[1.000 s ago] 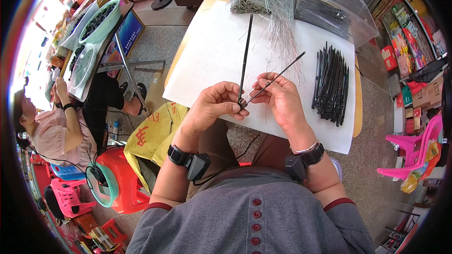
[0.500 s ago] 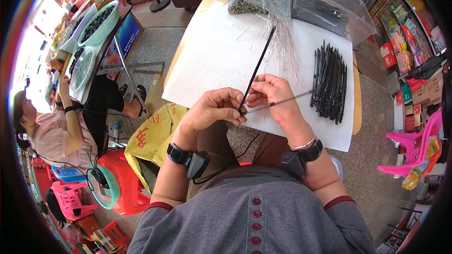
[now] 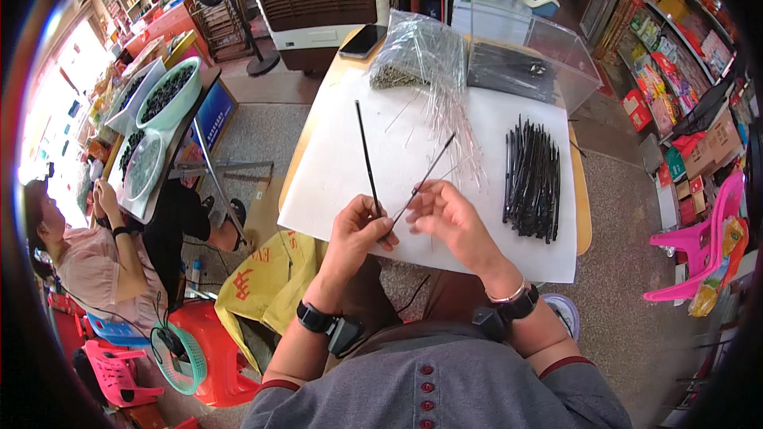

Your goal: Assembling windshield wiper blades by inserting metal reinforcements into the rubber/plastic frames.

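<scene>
Both hands meet at frame centre, just above the near edge of the white sheet (image 3: 334, 183) covering the table. Left hand (image 3: 358, 230) is curled, fingers pinched on a long thin black stick (image 3: 366, 155) that runs up and slightly left from the grip. Right hand (image 3: 449, 218) is loosely curled w/ thumb and forefinger pinching a second black stick (image 3: 429, 175), angled up-right; the two sticks cross right btwn the hands. Right of the hands, well apart, lies a pile of black sticks (image 3: 532, 179) on the sheet. Upper centre: clear bag of thin pale wires (image 3: 417, 56), some strands spilling down toward the hands. Clear plastic box (image 3: 528, 59) at upper right holds more black sticks. Dark phone (image 3: 363, 41) sits at the table's far edge, just left of the bag.
</scene>
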`<state>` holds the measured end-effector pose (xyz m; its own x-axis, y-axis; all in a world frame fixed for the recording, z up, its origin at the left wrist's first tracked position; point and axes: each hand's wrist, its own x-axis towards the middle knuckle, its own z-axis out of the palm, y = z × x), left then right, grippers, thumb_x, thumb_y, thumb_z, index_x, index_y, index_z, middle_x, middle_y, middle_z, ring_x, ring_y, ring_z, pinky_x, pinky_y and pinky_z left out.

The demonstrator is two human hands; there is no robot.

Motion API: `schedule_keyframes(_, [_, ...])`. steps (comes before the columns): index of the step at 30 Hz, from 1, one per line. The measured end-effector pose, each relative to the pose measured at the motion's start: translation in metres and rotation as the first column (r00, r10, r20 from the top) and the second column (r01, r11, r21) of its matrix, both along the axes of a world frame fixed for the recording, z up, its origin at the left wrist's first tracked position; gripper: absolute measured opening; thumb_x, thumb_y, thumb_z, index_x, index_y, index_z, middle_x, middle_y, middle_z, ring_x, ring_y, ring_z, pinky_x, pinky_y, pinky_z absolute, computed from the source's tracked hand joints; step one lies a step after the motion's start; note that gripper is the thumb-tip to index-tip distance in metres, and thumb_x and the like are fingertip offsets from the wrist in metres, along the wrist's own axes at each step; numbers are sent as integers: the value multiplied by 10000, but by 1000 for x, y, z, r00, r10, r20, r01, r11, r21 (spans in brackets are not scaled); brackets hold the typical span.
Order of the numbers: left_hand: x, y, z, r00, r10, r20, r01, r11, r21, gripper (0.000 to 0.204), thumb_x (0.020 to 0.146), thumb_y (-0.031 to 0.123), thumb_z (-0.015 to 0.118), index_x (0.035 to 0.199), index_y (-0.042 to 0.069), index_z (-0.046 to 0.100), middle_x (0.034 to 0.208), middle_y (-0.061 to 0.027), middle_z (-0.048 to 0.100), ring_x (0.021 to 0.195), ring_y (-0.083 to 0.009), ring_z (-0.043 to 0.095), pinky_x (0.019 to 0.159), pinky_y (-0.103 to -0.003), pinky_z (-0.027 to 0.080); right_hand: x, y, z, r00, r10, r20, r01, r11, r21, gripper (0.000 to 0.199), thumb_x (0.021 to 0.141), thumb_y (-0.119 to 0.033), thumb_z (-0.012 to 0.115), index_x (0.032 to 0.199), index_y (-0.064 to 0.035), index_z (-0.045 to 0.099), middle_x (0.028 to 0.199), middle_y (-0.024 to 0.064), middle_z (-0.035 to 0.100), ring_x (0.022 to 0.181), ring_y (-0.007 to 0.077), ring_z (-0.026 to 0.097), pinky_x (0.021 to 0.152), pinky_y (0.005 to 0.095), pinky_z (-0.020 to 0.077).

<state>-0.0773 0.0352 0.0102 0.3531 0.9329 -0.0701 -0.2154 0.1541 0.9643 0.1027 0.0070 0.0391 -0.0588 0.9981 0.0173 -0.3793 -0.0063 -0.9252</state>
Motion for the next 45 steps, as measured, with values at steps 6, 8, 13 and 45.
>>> schedule_keyframes(6, [16, -14, 9, 980, -152, -130, 160, 986, 55, 105, 867, 89, 635, 902, 23, 560, 766, -6, 580, 654, -71, 563, 586, -212, 454, 16, -10, 0, 986, 36, 166, -31, 999, -35, 135, 898, -97, 552, 984, 6, 534, 793, 42, 587, 677, 96, 581, 625, 235, 499])
schedule_keyframes(8, [17, -15, 10, 981, -153, -122, 154, 988, 2, 111, 869, 116, 649, 905, 23, 600, 747, 23, 577, 664, -53, 530, 593, -201, 428, 16, -14, 2, 965, 73, 252, -71, 997, -16, 138, 906, -115, 547, 974, 4, 536, 789, 37, 586, 678, 90, 578, 622, 234, 497])
schedule_keyframes(13, [24, -20, 11, 983, -96, -159, 102, 994, 31, 118, 883, 123, 638, 912, 9, 629, 714, 27, 576, 635, -48, 504, 567, -196, 409, 14, -18, -3, 962, 4, 273, -16, 999, 42, 162, 898, -100, 557, 1010, 15, 535, 794, 39, 588, 676, 84, 574, 616, 234, 496])
schedule_keyframes(45, [43, -31, 9, 974, -75, -216, 113, 979, 171, 190, 870, 15, 607, 1058, -2, 627, 846, -8, 625, 684, -45, 521, 586, -210, 436, 25, -23, -4, 810, -305, 500, 173, 940, 293, 117, 862, -76, 579, 900, 33, 598, 845, 108, 600, 714, 180, 585, 643, 299, 467])
